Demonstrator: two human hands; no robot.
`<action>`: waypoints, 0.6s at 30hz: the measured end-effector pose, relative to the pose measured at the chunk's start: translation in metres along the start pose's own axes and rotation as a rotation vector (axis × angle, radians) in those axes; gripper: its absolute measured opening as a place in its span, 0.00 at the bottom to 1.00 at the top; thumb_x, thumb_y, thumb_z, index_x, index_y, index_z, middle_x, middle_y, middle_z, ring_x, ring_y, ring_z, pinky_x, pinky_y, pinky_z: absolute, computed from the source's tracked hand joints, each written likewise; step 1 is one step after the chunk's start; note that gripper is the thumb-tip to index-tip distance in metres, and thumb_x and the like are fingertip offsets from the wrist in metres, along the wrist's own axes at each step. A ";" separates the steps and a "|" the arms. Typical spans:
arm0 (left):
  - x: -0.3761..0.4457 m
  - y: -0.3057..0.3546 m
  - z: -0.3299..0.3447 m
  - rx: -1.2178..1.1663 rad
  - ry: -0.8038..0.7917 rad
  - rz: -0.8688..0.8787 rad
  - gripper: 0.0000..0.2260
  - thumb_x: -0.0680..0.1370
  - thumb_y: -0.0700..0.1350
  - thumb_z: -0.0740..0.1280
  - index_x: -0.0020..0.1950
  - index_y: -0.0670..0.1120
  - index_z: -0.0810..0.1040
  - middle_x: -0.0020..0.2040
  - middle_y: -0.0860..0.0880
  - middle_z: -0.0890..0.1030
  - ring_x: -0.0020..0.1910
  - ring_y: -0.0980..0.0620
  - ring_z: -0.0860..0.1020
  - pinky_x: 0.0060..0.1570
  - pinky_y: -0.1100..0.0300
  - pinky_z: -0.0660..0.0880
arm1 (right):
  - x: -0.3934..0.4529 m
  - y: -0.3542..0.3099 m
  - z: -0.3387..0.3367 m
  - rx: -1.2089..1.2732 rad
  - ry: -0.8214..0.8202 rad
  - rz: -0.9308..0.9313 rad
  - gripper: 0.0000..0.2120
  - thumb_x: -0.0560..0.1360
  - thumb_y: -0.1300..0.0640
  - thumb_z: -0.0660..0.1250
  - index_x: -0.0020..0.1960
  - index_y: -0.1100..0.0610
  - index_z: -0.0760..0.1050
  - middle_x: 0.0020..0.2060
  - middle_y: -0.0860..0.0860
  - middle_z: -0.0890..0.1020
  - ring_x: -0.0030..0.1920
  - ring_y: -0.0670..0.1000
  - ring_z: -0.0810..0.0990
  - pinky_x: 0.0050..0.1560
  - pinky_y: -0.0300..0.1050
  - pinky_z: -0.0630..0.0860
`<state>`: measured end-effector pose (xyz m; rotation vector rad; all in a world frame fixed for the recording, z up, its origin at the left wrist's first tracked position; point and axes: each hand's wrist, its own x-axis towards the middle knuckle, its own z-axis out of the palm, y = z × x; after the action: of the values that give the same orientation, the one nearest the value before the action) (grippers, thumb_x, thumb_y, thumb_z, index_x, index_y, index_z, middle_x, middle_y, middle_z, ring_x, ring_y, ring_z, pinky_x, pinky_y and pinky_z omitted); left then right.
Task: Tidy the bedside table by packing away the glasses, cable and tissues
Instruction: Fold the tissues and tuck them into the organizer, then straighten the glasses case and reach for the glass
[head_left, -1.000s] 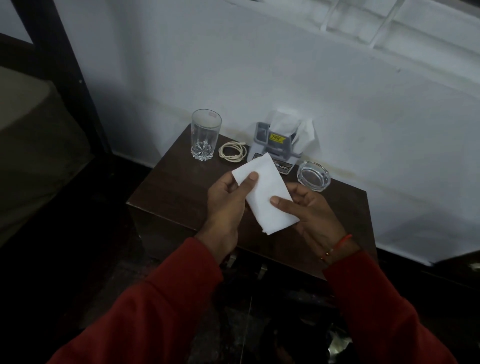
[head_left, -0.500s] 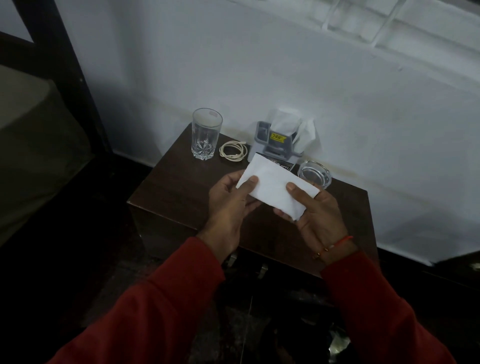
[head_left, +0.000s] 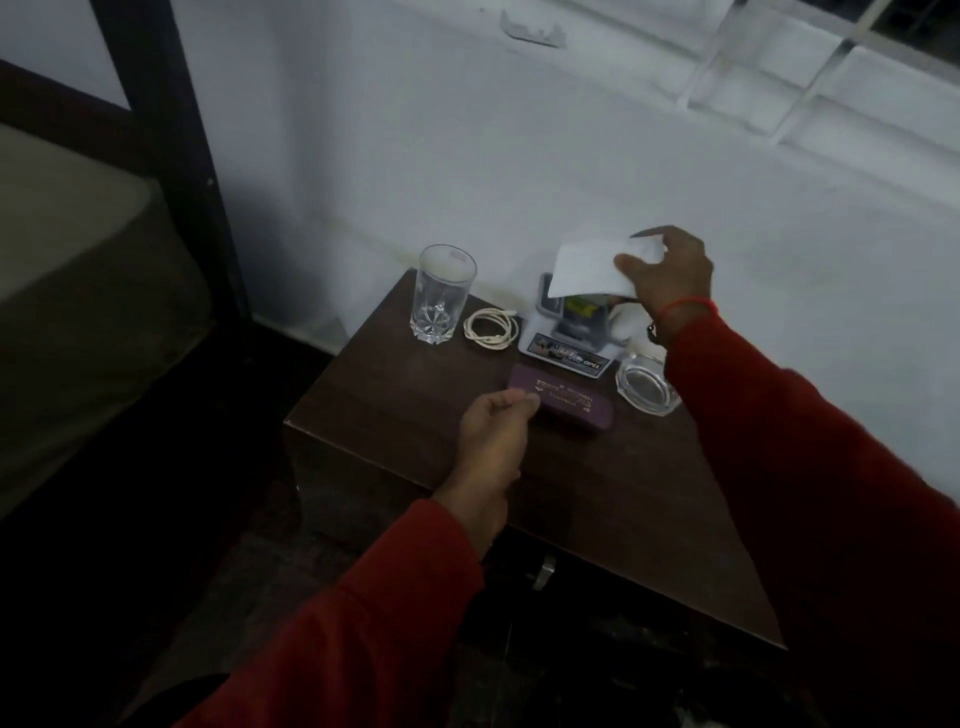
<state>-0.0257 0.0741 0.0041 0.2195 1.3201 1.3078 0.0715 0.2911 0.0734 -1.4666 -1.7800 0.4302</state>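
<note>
My right hand (head_left: 667, 275) pinches a folded white tissue (head_left: 587, 267) just above the grey tissue holder (head_left: 563, 340) at the back of the dark wooden bedside table (head_left: 415, 415). My left hand (head_left: 493, 426) rests at the left end of a purple glasses case (head_left: 566, 397) lying closed in the middle of the table, with its fingers loosely curled and its thumb tip against the case. A coiled cream cable (head_left: 492, 325) lies between the holder and a drinking glass (head_left: 441, 301).
A clear glass ashtray (head_left: 644, 384) sits right of the case, partly behind my right sleeve. A white wall runs close behind the table. A bed and its dark post (head_left: 171, 156) stand to the left. The floor below is dark.
My right hand carried the folded tissue up and back to the holder. My left hand let go of it and dropped to the glasses case, which was hidden before.
</note>
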 end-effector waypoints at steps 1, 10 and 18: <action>0.001 0.001 0.000 0.001 -0.004 0.001 0.11 0.80 0.49 0.67 0.62 0.50 0.78 0.50 0.55 0.80 0.53 0.51 0.77 0.48 0.56 0.73 | 0.008 -0.001 0.007 -0.066 -0.031 -0.024 0.13 0.72 0.59 0.73 0.56 0.58 0.81 0.60 0.57 0.81 0.62 0.56 0.77 0.56 0.37 0.69; 0.001 0.012 -0.007 0.002 0.015 0.029 0.11 0.80 0.50 0.67 0.61 0.51 0.79 0.51 0.57 0.81 0.52 0.55 0.79 0.38 0.60 0.68 | 0.033 -0.010 0.041 -0.360 -0.241 -0.055 0.16 0.74 0.61 0.71 0.61 0.59 0.76 0.66 0.60 0.75 0.67 0.59 0.71 0.56 0.40 0.66; -0.001 0.010 -0.005 0.034 -0.004 0.037 0.10 0.80 0.50 0.66 0.59 0.51 0.79 0.42 0.56 0.78 0.46 0.52 0.77 0.35 0.60 0.69 | 0.032 -0.023 0.049 -0.394 -0.347 0.010 0.20 0.71 0.61 0.76 0.61 0.58 0.76 0.66 0.58 0.74 0.57 0.56 0.81 0.53 0.46 0.78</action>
<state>-0.0349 0.0741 0.0101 0.2715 1.3411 1.3161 0.0186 0.3249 0.0680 -1.7519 -2.2291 0.3688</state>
